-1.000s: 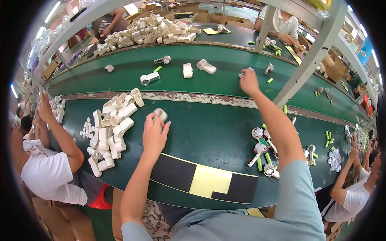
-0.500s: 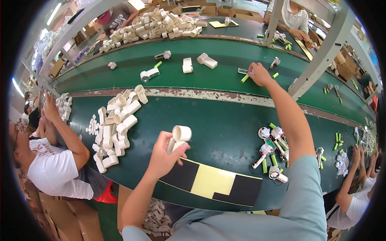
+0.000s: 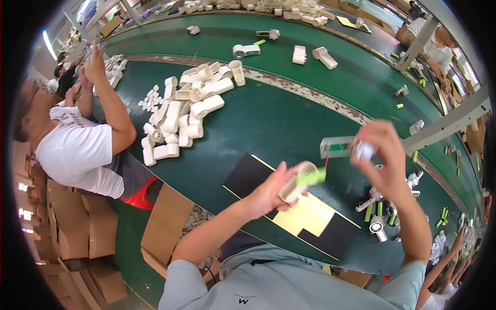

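My left hand (image 3: 263, 197) holds a white plastic fan housing (image 3: 291, 190), its hollow round end facing up and right. Over that end hangs a green battery cell (image 3: 311, 177), blurred, with a red wire running up from it. The wire leads towards a narrow circuit board assembly (image 3: 336, 148) with a whitish round part at one end. My right hand (image 3: 385, 160), smeared by motion, pinches the assembly at that round part. Below my left hand lies a black and yellow mat (image 3: 316, 216) on the green table.
White housings (image 3: 181, 113) are heaped at the left, small white discs (image 3: 150, 99) beside them. Boards and green cells (image 3: 380, 209) lie at the right. Past a worn ledge, a green belt (image 3: 217, 42) carries scattered parts. A co-worker (image 3: 77, 139) sits at left; a metal post (image 3: 447, 121) stands right.
The view has swung round. My right hand has come back from the belt with the board assembly and its cell. My left hand has turned the housing, and the two hands are now close together.
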Available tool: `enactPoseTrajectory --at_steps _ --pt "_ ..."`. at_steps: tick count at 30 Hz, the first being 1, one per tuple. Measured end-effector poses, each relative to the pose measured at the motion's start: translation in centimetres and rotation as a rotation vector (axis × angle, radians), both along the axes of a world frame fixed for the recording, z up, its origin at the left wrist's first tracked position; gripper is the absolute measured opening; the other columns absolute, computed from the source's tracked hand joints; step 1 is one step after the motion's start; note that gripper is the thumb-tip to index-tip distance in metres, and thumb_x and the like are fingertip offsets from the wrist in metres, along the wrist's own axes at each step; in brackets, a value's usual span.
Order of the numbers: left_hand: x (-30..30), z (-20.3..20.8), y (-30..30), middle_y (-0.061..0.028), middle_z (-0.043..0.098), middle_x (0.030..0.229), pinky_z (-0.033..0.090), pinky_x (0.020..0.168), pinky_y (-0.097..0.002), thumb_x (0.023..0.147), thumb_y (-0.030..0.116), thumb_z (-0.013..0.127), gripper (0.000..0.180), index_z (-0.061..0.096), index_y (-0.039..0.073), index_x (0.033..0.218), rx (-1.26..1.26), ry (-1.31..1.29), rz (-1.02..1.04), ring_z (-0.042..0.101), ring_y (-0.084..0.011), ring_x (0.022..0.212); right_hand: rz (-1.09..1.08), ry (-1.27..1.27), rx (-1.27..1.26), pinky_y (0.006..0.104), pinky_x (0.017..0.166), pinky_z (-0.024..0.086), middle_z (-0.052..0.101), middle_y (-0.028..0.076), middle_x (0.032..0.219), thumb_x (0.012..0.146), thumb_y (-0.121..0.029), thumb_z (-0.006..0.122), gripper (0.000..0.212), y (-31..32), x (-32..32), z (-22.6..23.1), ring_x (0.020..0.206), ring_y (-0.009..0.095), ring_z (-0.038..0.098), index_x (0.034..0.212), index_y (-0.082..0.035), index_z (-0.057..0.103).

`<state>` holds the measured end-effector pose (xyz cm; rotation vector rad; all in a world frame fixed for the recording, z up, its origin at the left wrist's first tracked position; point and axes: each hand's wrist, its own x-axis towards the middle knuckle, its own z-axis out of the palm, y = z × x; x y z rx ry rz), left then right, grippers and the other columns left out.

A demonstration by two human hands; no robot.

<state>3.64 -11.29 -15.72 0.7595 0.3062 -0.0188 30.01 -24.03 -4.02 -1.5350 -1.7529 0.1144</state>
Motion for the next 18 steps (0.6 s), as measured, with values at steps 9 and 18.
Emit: enactPoseTrajectory --at_steps 9,18 --pt "-2.3 -0.2 -3.2 -0.0071 0.063 0.112 0.045 0.061 -0.0271 0.116 0.049 0.023 0.055 0.039 0.013 0.154 -0.270 -0.141 -0.163 0.055 -0.0139 0.080 0.044 -0.005 0.040 0.0366 0.081 0.062 0.058 0.019 0.125 0.077 0.007 0.084 0.044 -4.2 -7.6 -4.0 0.108 0.031 0.066 0.118 -0.005 0.071" --pt "-3.8 1.8 -2.5 -0.0023 0.064 0.108 0.034 0.054 -0.0201 0.116 0.033 0.044 0.057 0.028 0.016 0.168 0.199 0.098 -0.084 0.040 -0.0066 0.067 0.007 -0.026 0.083 0.0402 0.085 0.060 0.058 0.018 0.124 0.073 0.012 0.083 0.045 -5.1 -7.4 -6.1 0.110 0.036 0.066 0.113 -0.005 0.068"
